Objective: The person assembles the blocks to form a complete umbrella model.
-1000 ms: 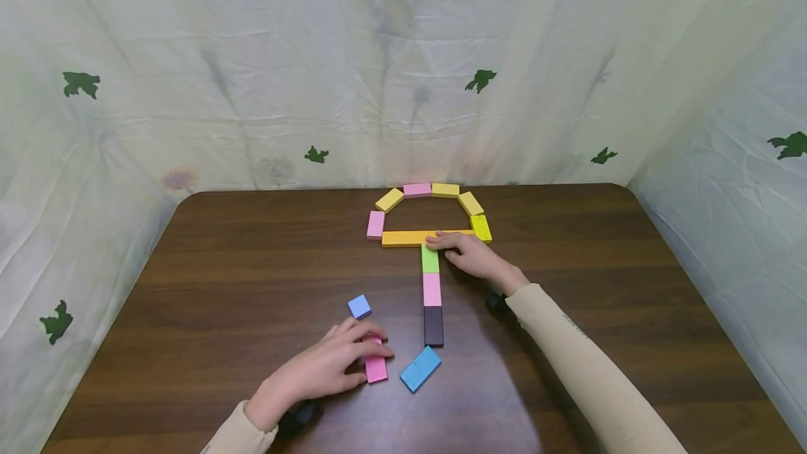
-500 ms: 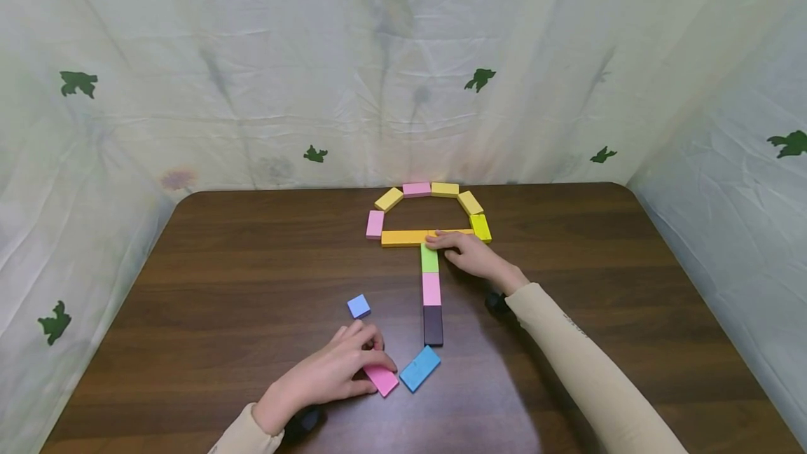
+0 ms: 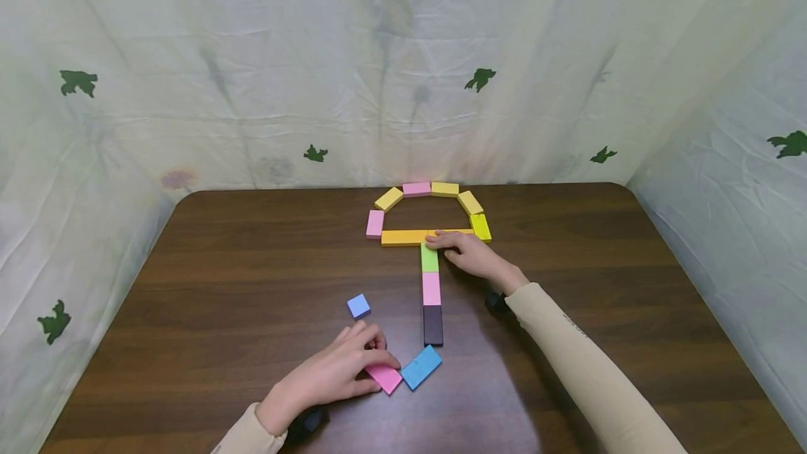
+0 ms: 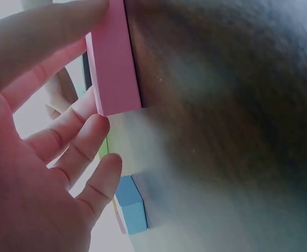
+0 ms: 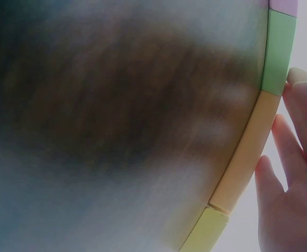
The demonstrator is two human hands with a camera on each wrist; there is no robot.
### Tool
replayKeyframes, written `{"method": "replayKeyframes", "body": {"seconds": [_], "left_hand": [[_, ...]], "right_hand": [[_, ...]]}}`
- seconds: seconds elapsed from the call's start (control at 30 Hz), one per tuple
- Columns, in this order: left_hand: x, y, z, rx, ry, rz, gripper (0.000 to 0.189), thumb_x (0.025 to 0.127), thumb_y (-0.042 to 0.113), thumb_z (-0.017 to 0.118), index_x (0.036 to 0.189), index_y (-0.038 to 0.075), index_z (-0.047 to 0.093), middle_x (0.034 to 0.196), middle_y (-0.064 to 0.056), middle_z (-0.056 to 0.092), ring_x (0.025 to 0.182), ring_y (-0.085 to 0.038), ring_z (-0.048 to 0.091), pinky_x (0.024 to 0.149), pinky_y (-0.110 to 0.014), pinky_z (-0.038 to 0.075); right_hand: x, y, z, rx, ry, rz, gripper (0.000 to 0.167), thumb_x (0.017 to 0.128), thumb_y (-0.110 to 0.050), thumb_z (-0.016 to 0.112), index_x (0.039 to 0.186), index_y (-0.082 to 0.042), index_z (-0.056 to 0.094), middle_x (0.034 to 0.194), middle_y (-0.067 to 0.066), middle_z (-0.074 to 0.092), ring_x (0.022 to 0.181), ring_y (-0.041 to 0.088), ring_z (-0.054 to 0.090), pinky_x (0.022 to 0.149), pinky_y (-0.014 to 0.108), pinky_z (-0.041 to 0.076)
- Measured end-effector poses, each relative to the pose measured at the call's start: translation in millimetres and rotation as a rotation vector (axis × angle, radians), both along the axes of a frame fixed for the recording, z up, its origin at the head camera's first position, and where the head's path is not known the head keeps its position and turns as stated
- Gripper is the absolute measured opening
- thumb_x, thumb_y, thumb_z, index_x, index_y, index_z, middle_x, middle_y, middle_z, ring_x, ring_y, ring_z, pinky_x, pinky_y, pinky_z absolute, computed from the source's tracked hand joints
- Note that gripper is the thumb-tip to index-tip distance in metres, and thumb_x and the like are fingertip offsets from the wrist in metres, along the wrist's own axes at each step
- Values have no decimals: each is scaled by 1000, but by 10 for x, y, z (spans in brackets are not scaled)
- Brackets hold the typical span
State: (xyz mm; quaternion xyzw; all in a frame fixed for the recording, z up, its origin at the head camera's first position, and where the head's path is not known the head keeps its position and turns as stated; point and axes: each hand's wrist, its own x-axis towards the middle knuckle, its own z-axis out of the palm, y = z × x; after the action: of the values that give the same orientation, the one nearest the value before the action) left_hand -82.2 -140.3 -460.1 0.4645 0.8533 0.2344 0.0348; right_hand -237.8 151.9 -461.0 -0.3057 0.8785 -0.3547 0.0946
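Note:
My left hand (image 3: 333, 368) pinches a pink block (image 3: 386, 378) between thumb and fingers at the table's near side. In the left wrist view the other fingers lie beside the pink block (image 4: 116, 68). Its corner meets or nearly meets a slanted blue block (image 3: 421, 368). Just beyond the hand sits a small blue cube (image 3: 359, 306). Relaxed, my right hand (image 3: 469, 256) has its fingertips on the row of orange blocks (image 3: 403, 238), where a green block (image 3: 430, 260) joins it. The right wrist view shows those fingers along the orange block (image 5: 247, 152) without curling round it.
Below the green block a light pink block (image 3: 431, 289) and a dark block (image 3: 433, 326) continue the straight column. Yellow blocks (image 3: 445, 190) and pink ones form an arch by the far edge of the brown table (image 3: 252, 265). A white curtain (image 3: 284, 90) hangs behind.
My left hand has turned the pink block and slid it to the right, up to the slanted blue block, which has shifted slightly. The right hand has stayed in place.

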Motion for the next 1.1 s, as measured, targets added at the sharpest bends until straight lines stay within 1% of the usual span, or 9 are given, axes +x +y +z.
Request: {"method": "replayKeyframes", "body": {"seconds": [0.13,0.27,0.47,0.67,0.83,1.1], "left_hand": [[1,7,4,13,14,-20,36,79,21,77,114,26,68,105,8,48,100,-12,43,79,-29,35],[6,14,-3,24,19,-36,36,79,21,77,113,24,67,109,7,49,102,-14,44,83,-32,36],[9,9,-14,28,-9,-10,33,80,19,77,111,23,67,106,9,50,102,-11,44,83,-30,36],[-6,-9,10,7,-29,7,30,81,18,77,110,20,68,106,8,51,101,-12,44,81,-30,37],[-23,-27,13,-17,-60,19,29,82,18,76,110,21,68,107,8,52,102,-12,45,82,-31,38],[-40,-44,-1,-23,-55,24,26,82,17,75,107,20,69,106,8,53,102,-12,46,83,-33,38]], "right_hand": [[-2,-5,2,-3,-2,0,41,93,8,47,130,-5,59,137,5,53,135,23,37,106,42,33],[-7,-4,-4,-3,-2,-1,41,93,8,48,130,-5,59,137,5,53,135,22,37,106,41,33],[-6,0,-9,-1,-2,-4,41,93,8,47,130,-5,59,137,5,52,135,22,37,106,42,33],[-5,0,-8,-2,-13,-8,42,93,7,47,131,-6,59,138,4,52,135,22,36,106,42,33],[-1,-1,0,1,-1,-3,42,93,8,47,131,-5,59,137,5,52,135,22,37,106,42,33],[-9,-1,-2,1,0,-5,41,93,8,47,130,-5,59,137,5,53,135,22,37,106,41,33]]}}
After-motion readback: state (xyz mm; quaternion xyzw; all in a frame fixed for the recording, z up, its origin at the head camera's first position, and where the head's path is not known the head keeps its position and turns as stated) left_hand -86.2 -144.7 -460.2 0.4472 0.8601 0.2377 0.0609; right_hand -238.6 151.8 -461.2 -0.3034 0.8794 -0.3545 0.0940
